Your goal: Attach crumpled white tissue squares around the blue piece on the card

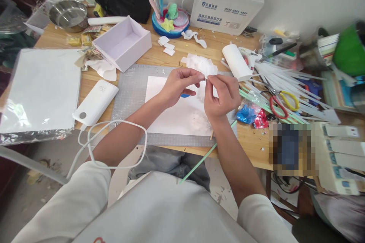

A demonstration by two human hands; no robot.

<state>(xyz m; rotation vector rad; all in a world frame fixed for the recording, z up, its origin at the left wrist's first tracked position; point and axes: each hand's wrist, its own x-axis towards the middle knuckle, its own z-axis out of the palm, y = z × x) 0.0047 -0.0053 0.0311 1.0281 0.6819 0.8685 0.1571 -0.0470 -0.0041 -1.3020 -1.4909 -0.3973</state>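
Note:
My left hand (182, 85) and my right hand (224, 95) meet above the desk, thumbs and index fingertips pinched close together. At their tips is a bit of a soft white piece (199, 62), like tissue or cotton, which spreads out just beyond the fingers. Below lies a white sheet of paper (168, 117) on a grey cutting mat (129, 95). White fluff (201, 120) rests on the paper near my right wrist. Part of a small blue thing (185, 95) shows beneath my left fingers. A thin green stick (199, 162) slants across the desk's front edge.
On the left are a white power bank (96, 102) with a looped cable, a lilac box (137, 47) and a plastic-wrapped white pack (40, 91). Scissors (275, 97), white strips (296, 79) and a white roll (237, 62) lie right. A colourful clay piece (170, 22) stands behind.

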